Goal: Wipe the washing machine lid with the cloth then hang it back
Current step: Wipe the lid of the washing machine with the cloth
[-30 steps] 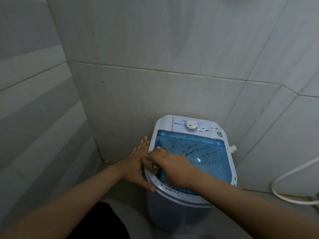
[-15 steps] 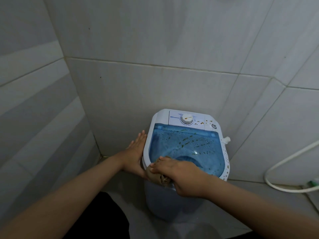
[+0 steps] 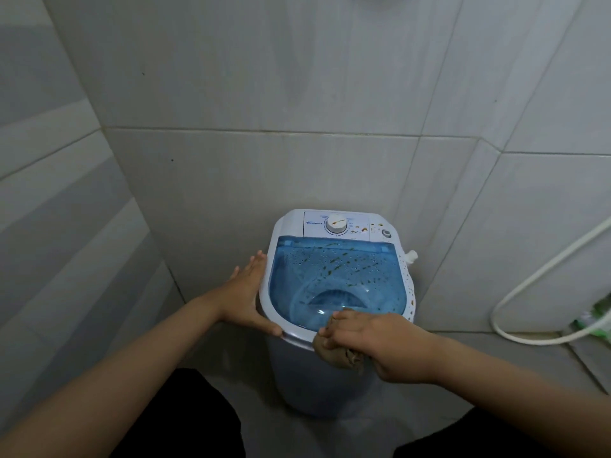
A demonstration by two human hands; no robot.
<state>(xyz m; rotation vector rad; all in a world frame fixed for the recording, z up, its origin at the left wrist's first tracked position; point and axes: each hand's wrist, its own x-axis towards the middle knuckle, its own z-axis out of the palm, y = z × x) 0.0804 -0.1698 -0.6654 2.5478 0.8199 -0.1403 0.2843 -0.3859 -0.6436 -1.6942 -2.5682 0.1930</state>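
Clearly mid-wipe, the right hand [image 3: 380,342] clenches the cloth [image 3: 340,355] on the lid's [image 3: 334,279] near rim, left hand [image 3: 246,300] flat, bracing; spots beyond need wiping next

It looks like a home bathroom or wash corner: grey wall tiles [image 3: 264,77], a small washing machine [image 3: 337,292], a white hose [image 3: 529,292] at right.

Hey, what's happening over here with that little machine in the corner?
A person is cleaning a small white washing machine with a see-through blue lid. The right hand presses a crumpled brown cloth against the near rim, while the left hand lies flat on the machine's left side. Brownish specks and streaks show on the lid's far half and right rim, so wiping is not finished.
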